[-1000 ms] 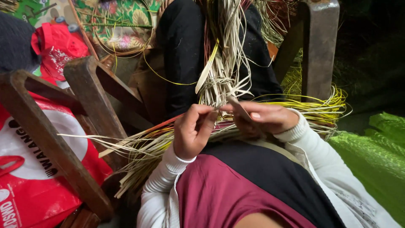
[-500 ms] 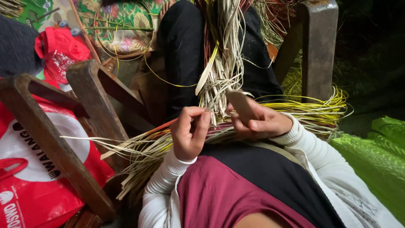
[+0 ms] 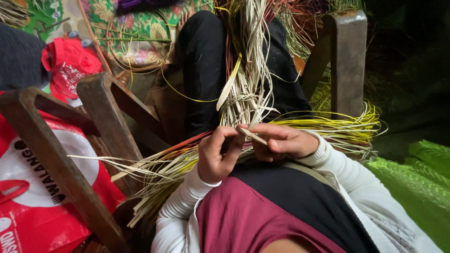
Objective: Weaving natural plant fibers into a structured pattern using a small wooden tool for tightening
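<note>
A bundle of pale cane strips runs from my lap away over my black-trousered legs, crossed by yellow and reddish strips. My left hand is curled, thumb and forefinger pinching strip ends at the bundle's near end. My right hand sits right beside it, fingers closed on a short pale strip that points toward the left hand. Both hands rest over my lap, above the maroon and black cloth.
Dark wooden chair frames stand at left and at upper right. A red printed bag lies at lower left, another red bag behind it. Green floral cloth with yellow hoops lies ahead; shiny green sheeting is at right.
My right hand has lowered and turned, bringing the short strip from pointing upward to lying flat toward the left hand. The left hand has shifted slightly right, closer to it.
</note>
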